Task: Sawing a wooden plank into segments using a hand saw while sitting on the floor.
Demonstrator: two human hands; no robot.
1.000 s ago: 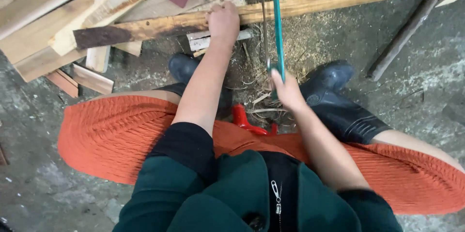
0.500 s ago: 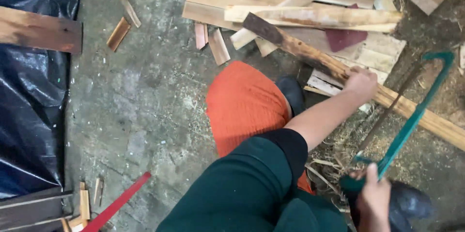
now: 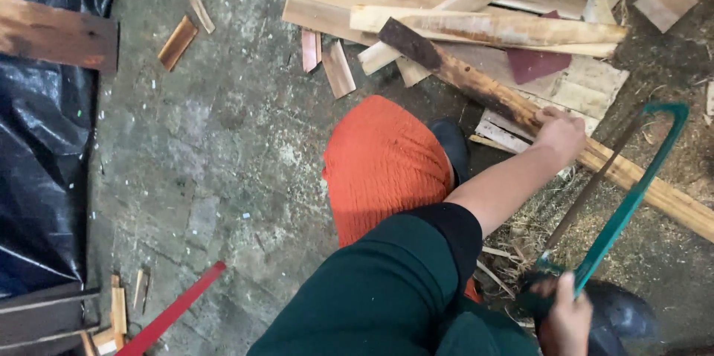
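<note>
Plank (image 3: 513, 107), pinned under the left hand (image 3: 559, 135), appears uncut; at 4 o'clock, the right hand (image 3: 565, 320) grips the green bow saw (image 3: 632, 200), raised clear.

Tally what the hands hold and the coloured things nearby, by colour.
Green: 1, the saw, its handle in the right hand.
Brown: 1, the long plank, pressed down by the left hand.
Red: 1, the strip on the floor.
Black: 1, the plastic sheet at the left.
Total: 4
</note>
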